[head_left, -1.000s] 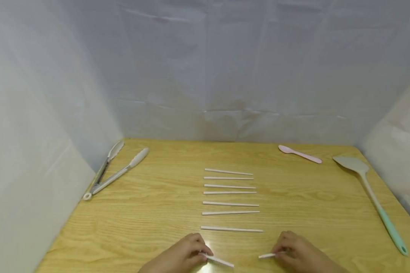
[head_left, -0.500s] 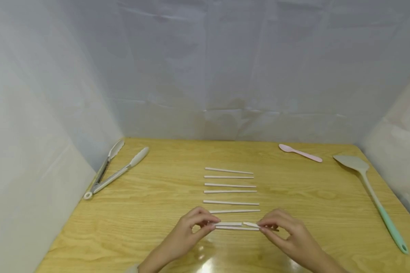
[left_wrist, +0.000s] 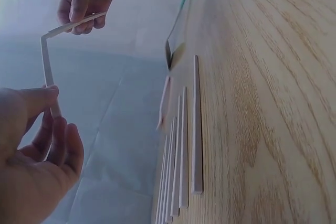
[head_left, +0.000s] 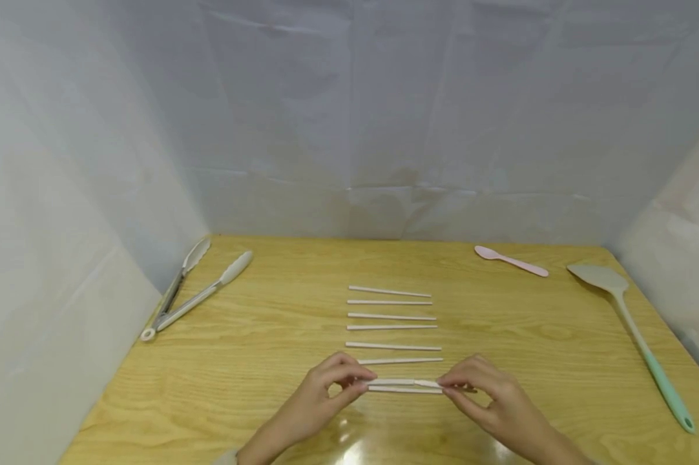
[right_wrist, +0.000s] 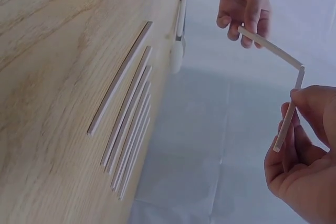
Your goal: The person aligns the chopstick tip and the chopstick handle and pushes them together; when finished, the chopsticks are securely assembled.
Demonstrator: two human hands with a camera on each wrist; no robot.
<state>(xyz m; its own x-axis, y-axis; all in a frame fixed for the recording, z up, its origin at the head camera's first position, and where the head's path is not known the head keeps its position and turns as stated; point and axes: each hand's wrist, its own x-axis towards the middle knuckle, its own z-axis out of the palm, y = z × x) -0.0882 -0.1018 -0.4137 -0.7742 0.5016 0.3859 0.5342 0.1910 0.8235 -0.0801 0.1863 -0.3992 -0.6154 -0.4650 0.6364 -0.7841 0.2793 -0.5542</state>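
Note:
A pale chopstick (head_left: pixel 391 382), in two pieces whose broken ends meet at an angle, is held up between both hands. My left hand (head_left: pixel 326 394) pinches the longer-looking piece (right_wrist: pixel 273 50) between thumb and fingers. The other piece (left_wrist: pixel 71 27) is pinched by my right hand (head_left: pixel 491 395), its tail end sticking out past the fingers. Both wrist views show the bend, with the pieces raised above the table. Just below them in the head view lies a whole chopstick (head_left: pixel 404 390). Farther back, several more chopsticks (head_left: pixel 393 316) lie in roughly parallel rows.
Spread-open tongs (head_left: pixel 201 297) lie at the table's left edge. A pink spoon (head_left: pixel 509 260) lies at the back right. Along the right edge is a turner (head_left: pixel 634 320) with a mint-green handle. White sheeting (head_left: pixel 384 129) encloses the back and sides.
A second ago the hands were low at the front, holding the pieces apart. They moved forward and together, raising the pieces. Over the last half second the broken ends closed their small gap.

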